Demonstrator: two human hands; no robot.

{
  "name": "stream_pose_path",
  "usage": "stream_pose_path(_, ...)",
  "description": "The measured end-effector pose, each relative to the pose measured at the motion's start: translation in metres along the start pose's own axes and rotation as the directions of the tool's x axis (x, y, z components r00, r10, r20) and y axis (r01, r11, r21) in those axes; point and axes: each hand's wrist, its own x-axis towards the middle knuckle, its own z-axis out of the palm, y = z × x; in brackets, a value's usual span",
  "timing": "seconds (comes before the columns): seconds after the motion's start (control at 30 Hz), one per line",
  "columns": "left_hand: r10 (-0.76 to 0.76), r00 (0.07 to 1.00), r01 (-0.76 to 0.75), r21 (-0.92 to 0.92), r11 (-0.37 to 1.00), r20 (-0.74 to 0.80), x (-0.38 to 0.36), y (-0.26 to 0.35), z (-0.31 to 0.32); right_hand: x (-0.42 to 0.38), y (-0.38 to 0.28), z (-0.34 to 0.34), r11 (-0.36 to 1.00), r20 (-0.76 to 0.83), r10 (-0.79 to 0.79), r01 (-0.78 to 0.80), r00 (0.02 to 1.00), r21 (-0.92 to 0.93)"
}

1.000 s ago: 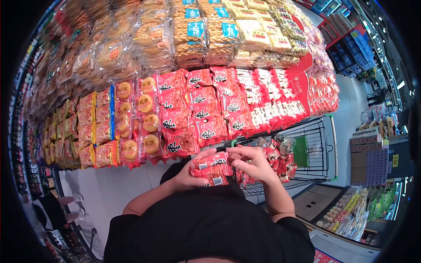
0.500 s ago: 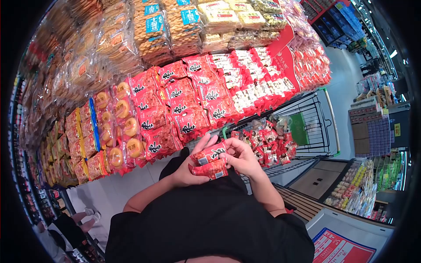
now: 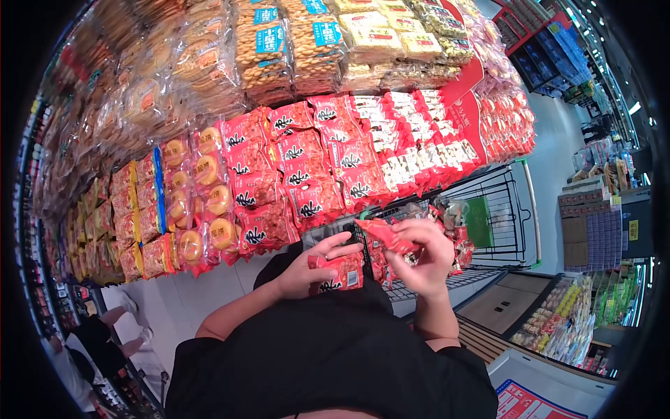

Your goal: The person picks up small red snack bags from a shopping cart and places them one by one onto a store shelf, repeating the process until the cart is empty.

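A red snack packet (image 3: 343, 271) with a barcode label rests in my left hand (image 3: 301, 274), close to my body, its fingers around the packet's left side. My right hand (image 3: 427, 262) pinches another red snack packet (image 3: 386, 234) by its right end, tilted and apart from the first. That second packet is over the near side of the shopping cart (image 3: 506, 223). Behind it, partly covered by my right hand, several small red packets (image 3: 462, 248) lie in the cart. Red packets of the same look (image 3: 312, 199) are stacked on the display in front of me.
Round yellow cakes (image 3: 218, 199) in clear wrap and white-and-red packets (image 3: 419, 157) fill the display beside them. Bagged twisted snacks (image 3: 269, 56) are piled higher up. At lower left another person (image 3: 105, 342) stands in the aisle. A wooden cabinet (image 3: 502, 297) is right of the cart.
My hands have moved apart. My right hand has lifted one red packet away to the right, toward the cart, while my left hand keeps the other. The view has shifted slightly.
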Motion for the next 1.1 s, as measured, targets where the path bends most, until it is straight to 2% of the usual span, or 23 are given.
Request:
stream_pose_path(0.03, 0.003, 1.0, -0.003, -0.001, 1.0, -0.002, 0.001, 0.0, 0.003, 0.001, -0.01, 0.004, 0.997, 0.07, -0.056, 0.06, 0.996, -0.054)
stream_pose_path(0.07, 0.067, 0.998, -0.067, 0.016, 0.998, -0.003, 0.002, 0.001, 0.007, 0.0, -0.018, 0.009, 0.987, 0.143, -0.108, 0.124, 0.984, -0.105)
stream_pose_path(0.1, 0.132, 0.991, -0.132, 0.032, 0.991, -0.001, 0.002, 0.001, 0.011, -0.006, -0.022, 0.019, 0.979, 0.225, -0.118, 0.151, 0.967, -0.137)
stream_pose_path(0.17, 0.153, 0.988, -0.154, 0.027, 0.988, 0.026, 0.001, 0.005, 0.012, -0.012, -0.029, 0.035, 0.97, 0.424, -0.116, 0.195, 0.898, -0.148)
stream_pose_path(0.27, 0.171, 0.984, -0.173, 0.033, 0.984, 0.049, -0.003, 0.007, 0.008, -0.012, -0.027, 0.037, 0.997, 0.557, -0.065, 0.083, 0.828, -0.007)
stream_pose_path(0.3, 0.126, 0.991, -0.125, -0.017, 0.992, 0.037, -0.006, 0.006, 0.007, -0.008, -0.027, 0.031, 0.996, 0.559, -0.067, 0.084, 0.826, -0.006)
stream_pose_path(0.37, 0.079, 0.996, -0.077, -0.068, 0.995, 0.031, -0.009, 0.006, 0.006, 0.005, -0.029, 0.014, 0.995, 0.729, -0.026, -0.05, 0.684, 0.083)
stream_pose_path(0.4, 0.036, 0.999, -0.033, -0.052, 0.998, 0.042, -0.01, 0.007, 0.006, 0.013, -0.033, 0.01, 0.995, 0.729, -0.025, -0.049, 0.684, 0.081)
stream_pose_path(0.47, -0.007, 0.999, 0.009, -0.034, 0.999, 0.053, -0.012, 0.006, 0.002, 0.026, -0.039, 0.003, 0.997, 0.782, -0.072, 0.06, 0.619, 0.044)
stream_pose_path(0.5, -0.057, 0.992, 0.06, -0.028, 0.998, 0.112, -0.012, 0.007, 0.0, 0.026, -0.034, 0.004, 0.995, 0.817, -0.099, 0.033, 0.568, 0.097)
stream_pose_path(0.53, -0.107, 0.979, 0.112, -0.018, 0.994, 0.171, -0.011, 0.008, 0.0, 0.029, -0.032, 0.006, 0.995, 0.817, -0.096, 0.034, 0.569, 0.094)
stream_pose_path(0.57, -0.032, 0.986, 0.035, -0.016, 0.999, 0.164, -0.012, 0.005, 0.004, 0.033, -0.03, 0.009, 0.986, 0.844, -0.163, 0.045, 0.512, 0.163)
stream_pose_path(0.6, -0.033, 0.985, 0.036, -0.014, 0.999, 0.168, -0.013, 0.004, 0.002, 0.034, -0.029, 0.014, 0.971, 0.862, -0.23, 0.051, 0.452, 0.233)
stream_pose_path(0.67, -0.141, 0.989, 0.136, 0.09, 0.987, 0.051, -0.017, 0.001, -0.004, 0.035, -0.027, 0.025, 0.974, 0.871, -0.226, 0.108, 0.436, 0.199)
stream_pose_path(0.73, -0.121, 0.992, 0.12, 0.037, 0.992, 0.034, -0.021, 0.003, -0.002, 0.044, -0.024, 0.031, 0.981, 0.917, -0.165, 0.154, 0.364, 0.115)
stream_pose_path(0.8, -0.081, 0.997, 0.081, -0.03, 0.996, -0.017, -0.026, 0.002, -0.007, 0.055, -0.016, 0.034, 0.969, 0.841, -0.209, 0.222, 0.499, 0.109)
stream_pose_path(0.83, -0.091, 0.994, 0.096, -0.11, 0.989, 0.056, -0.027, 0.002, -0.011, 0.064, -0.009, 0.034, 0.976, 0.791, -0.207, 0.178, 0.576, 0.126)
stream_pose_path(0.87, -0.082, 0.995, 0.087, -0.11, 0.99, 0.053, -0.028, 0.0, -0.009, 0.075, -0.001, 0.035, 0.98, 0.735, -0.199, 0.134, 0.648, 0.147)
stream_pose_path(0.93, 0.001, 0.993, 0.027, -0.235, 0.972, 0.115, -0.028, 0.012, 0.017, 0.095, 0.015, 0.043, 0.985, 0.598, -0.172, 0.151, 0.783, 0.086)
stream_pose_path(1.0, 0.011, 0.983, 0.031, -0.225, 0.974, 0.182, -0.027, 0.003, 0.01, 0.118, 0.024, 0.054, 0.988, 0.584, -0.024, 0.11, 0.811, -0.111)
stream_pose_path(1.07, -0.038, 0.982, 0.082, -0.236, 0.968, 0.183, -0.028, 0.002, 0.013, 0.136, 0.042, 0.073, 0.959, 0.582, 0.0, 0.164, 0.813, -0.229)
stream_pose_path(1.1, -0.033, 0.98, 0.083, -0.255, 0.964, 0.194, -0.028, -0.001, 0.01, 0.14, 0.054, 0.087, 0.948, 0.565, -0.036, 0.207, 0.824, -0.241)
